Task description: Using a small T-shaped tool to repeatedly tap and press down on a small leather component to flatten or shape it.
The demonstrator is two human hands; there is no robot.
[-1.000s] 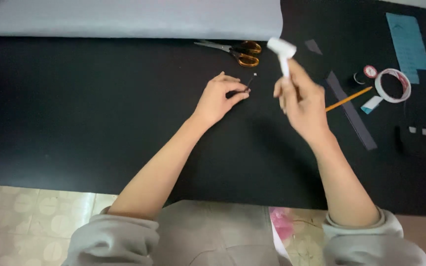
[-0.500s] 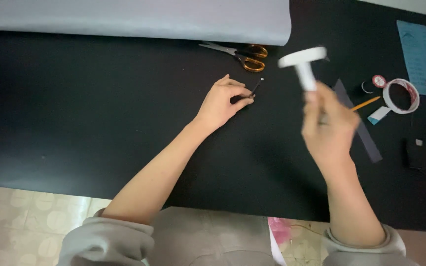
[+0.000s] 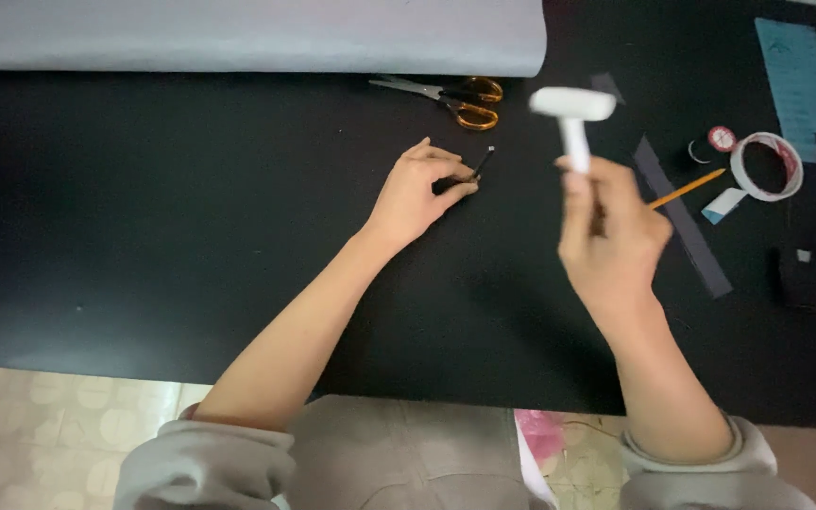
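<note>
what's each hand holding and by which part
Right hand grips a white mallet by its handle, head up. Left hand pinches a thin dark tool at its lower end.

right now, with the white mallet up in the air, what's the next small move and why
Probably bring the white mallet straight down onto the top of the thin black punch. The right hand holds the mallet raised above the black sheet, while the left hand pinches the punch tilted against the sheet, its tip up.
</note>
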